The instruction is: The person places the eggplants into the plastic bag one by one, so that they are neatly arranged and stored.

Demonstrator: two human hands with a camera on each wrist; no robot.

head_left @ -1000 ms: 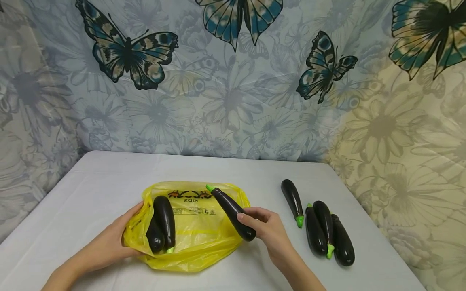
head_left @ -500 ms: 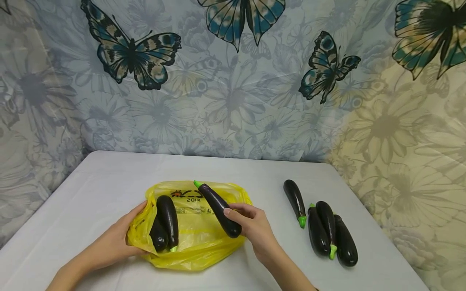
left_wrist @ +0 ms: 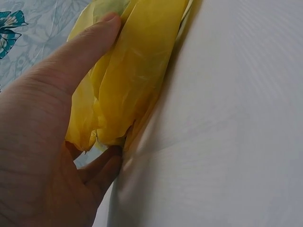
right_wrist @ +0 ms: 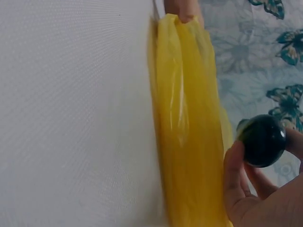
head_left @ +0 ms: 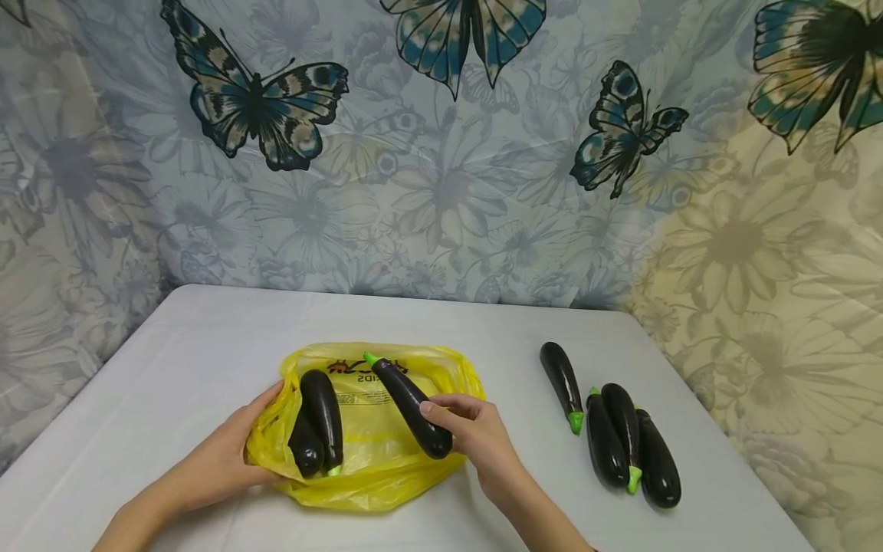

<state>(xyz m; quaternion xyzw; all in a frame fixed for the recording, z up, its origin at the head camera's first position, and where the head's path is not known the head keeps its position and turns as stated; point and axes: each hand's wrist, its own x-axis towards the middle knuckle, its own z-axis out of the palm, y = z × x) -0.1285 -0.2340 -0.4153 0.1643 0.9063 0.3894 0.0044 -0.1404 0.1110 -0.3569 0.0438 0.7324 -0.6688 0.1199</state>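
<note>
A yellow plastic bag (head_left: 372, 483) lies open on the white table, with two dark eggplants (head_left: 323, 418) inside at its left. My left hand (head_left: 224, 456) holds the bag's left side; in the left wrist view its thumb (left_wrist: 94, 45) lies along the gathered yellow plastic, with fingers behind and below. Over the bag's opening, my right hand (head_left: 479, 441) grips another eggplant (head_left: 407, 402) near its thick end, the green stem pointing up and left. The right wrist view shows that eggplant's rounded end (right_wrist: 262, 141) between thumb and fingers.
To the right of the bag, a single eggplant (head_left: 562, 383) lies on the white table (head_left: 228, 330). Close by it is a group of three eggplants (head_left: 607, 441) side by side. A butterfly-patterned wall covering (head_left: 441, 199) stands behind the table's far edge.
My right hand has carried its eggplant leftward, farther over the bag's opening, then slightly down. My left hand stays on the bag's left side. The whole scene has shifted slightly right in view.
</note>
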